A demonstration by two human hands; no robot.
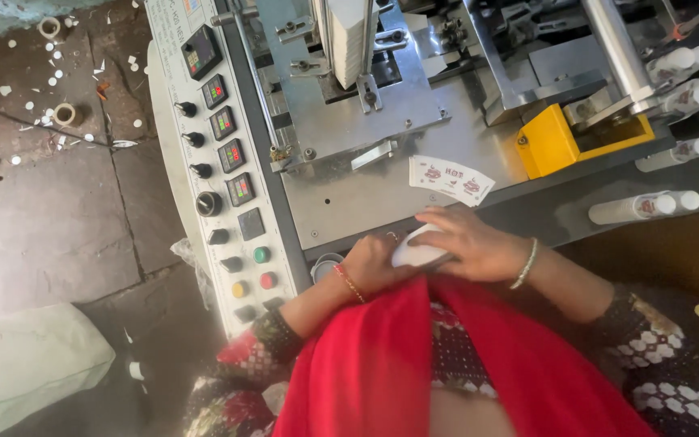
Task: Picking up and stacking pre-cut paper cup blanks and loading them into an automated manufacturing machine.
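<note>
White paper, a small stack of cups [417, 252], sits between your two hands at the near edge of the grey metal machine bed [366, 202]. Your right hand [472, 243] lies over the top of the stack with fingers curled around it, and your left hand [374, 263] closes on its near end from the other side, so both hands grip the same stack. Just beyond your right hand a flat printed cup blank [451, 179] lies on the bed. To the left of your left hand runs the control panel [224, 162] with its knobs and coloured buttons. Well beyond and to the right of your right hand stands a yellow block [548, 142], and past it lie more cup stacks [637, 208].
</note>
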